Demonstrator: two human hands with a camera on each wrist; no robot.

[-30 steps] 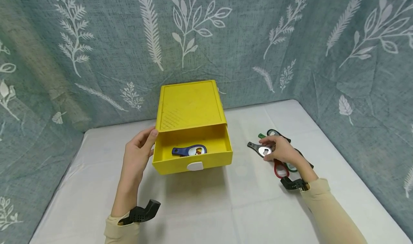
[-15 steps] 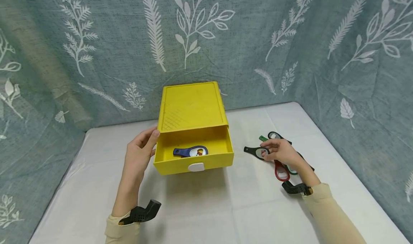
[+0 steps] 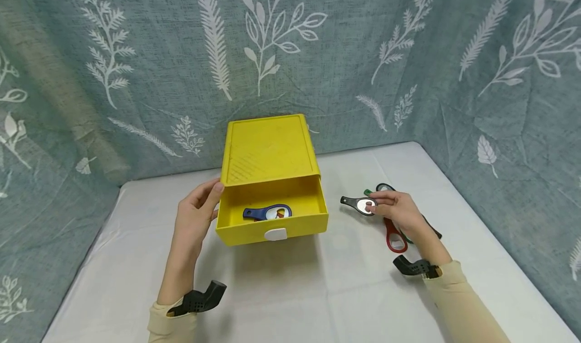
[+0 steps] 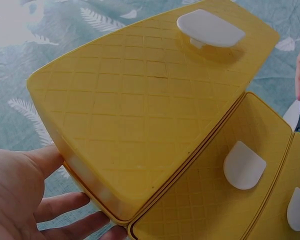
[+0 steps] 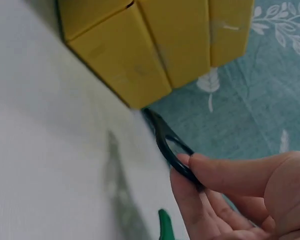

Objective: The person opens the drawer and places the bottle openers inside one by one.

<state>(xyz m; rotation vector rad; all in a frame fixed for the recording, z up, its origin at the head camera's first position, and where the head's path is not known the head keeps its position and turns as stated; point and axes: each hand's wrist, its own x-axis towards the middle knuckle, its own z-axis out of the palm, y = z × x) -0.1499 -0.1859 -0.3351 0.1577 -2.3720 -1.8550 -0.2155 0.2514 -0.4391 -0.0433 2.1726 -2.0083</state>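
In the head view, a yellow drawer cabinet (image 3: pixel 270 149) has its top drawer (image 3: pixel 254 233) pulled out. A blue bottle opener (image 3: pixel 257 213) lies in that drawer, with something orange-brown partly hidden under it. My left hand (image 3: pixel 194 214) rests against the cabinet's left front edge; in the left wrist view its fingers (image 4: pixel 65 205) look fairly straight there. To the right, my right hand (image 3: pixel 399 213) pinches a black bottle opener (image 3: pixel 350 201) by its oval end. Its handle points left towards the cabinet. In the right wrist view, thumb and fingers grip the black rim.
Beneath and beside my right hand lie a red bottle opener (image 3: pixel 394 234), another black one (image 3: pixel 385 187), and a green handle (image 3: pixel 368 192), partly covered. Lower drawers with white knobs (image 4: pixel 245 166) show in the left wrist view. A leaf-patterned cloth (image 3: pixel 281 45) encloses the white table (image 3: pixel 281 302).
My right hand has drawn the black bottle opener a little left, away from the others, and tilted it. My left hand, the cabinet and the drawer have stayed put.
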